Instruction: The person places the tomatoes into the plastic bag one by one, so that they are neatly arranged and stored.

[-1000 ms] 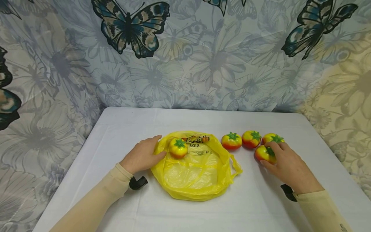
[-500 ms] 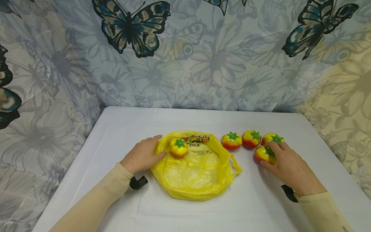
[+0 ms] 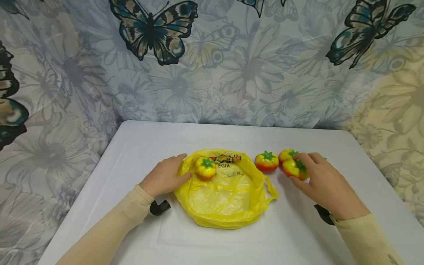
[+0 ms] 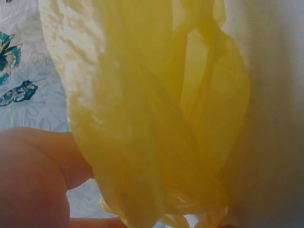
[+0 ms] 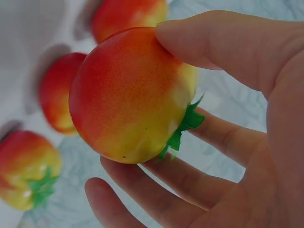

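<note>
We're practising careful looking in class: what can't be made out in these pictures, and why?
- Head view: most of the rightmost tomato, behind the right hand.
- Head view: the bag's small print, too small to read.
- Left wrist view: the left hand's fingertips, behind the yellow plastic bag.
- Right wrist view: part of the uppermost tomato, cut off by the top edge.

In the head view, the right hand (image 3: pixel 326 184) mostly hides the rightmost fruit (image 3: pixel 325 158).
</note>
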A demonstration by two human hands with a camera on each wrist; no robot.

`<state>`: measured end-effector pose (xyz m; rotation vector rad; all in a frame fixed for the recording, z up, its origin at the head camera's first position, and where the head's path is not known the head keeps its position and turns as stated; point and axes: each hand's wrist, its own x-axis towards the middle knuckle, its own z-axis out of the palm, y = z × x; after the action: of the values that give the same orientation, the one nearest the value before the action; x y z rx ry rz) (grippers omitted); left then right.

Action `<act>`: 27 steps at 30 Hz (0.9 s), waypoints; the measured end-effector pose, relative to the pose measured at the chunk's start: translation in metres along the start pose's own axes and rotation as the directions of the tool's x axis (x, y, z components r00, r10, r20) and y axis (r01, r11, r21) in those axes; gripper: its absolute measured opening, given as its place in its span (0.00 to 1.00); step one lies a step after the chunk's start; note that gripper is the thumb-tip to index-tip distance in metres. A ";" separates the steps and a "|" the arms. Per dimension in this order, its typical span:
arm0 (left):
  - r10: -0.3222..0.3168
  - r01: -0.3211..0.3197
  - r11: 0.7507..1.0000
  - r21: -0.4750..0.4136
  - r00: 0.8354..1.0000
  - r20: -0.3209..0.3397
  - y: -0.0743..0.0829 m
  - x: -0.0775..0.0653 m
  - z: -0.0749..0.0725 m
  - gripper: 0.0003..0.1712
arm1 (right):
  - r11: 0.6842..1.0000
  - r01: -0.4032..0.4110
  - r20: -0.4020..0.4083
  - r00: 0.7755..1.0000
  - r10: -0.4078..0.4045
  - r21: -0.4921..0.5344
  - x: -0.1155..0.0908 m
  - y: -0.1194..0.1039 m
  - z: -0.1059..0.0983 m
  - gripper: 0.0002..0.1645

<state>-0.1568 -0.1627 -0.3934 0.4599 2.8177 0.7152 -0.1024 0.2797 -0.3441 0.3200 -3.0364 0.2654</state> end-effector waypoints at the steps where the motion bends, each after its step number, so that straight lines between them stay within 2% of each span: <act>1: 0.000 0.000 1.000 0.000 1.000 0.000 0.000 0.000 0.000 0.42 | 1.000 0.010 -0.007 1.000 -0.010 0.001 0.002 -0.004 -0.001 0.41; 8: 0.009 -0.009 1.000 0.010 1.000 -0.004 0.000 0.000 -0.002 0.43 | 0.997 0.076 -0.064 0.995 -0.074 0.030 0.017 -0.028 -0.006 0.37; 27: 0.006 -0.006 1.000 -0.010 1.000 -0.009 0.000 -0.001 -0.002 0.43 | 0.980 0.175 0.001 0.984 -0.176 0.098 0.060 -0.094 0.013 0.33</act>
<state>-0.1567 -0.1635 -0.3917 0.4654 2.8214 0.7338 -0.1417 0.1752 -0.3359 0.5948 -2.9847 0.4005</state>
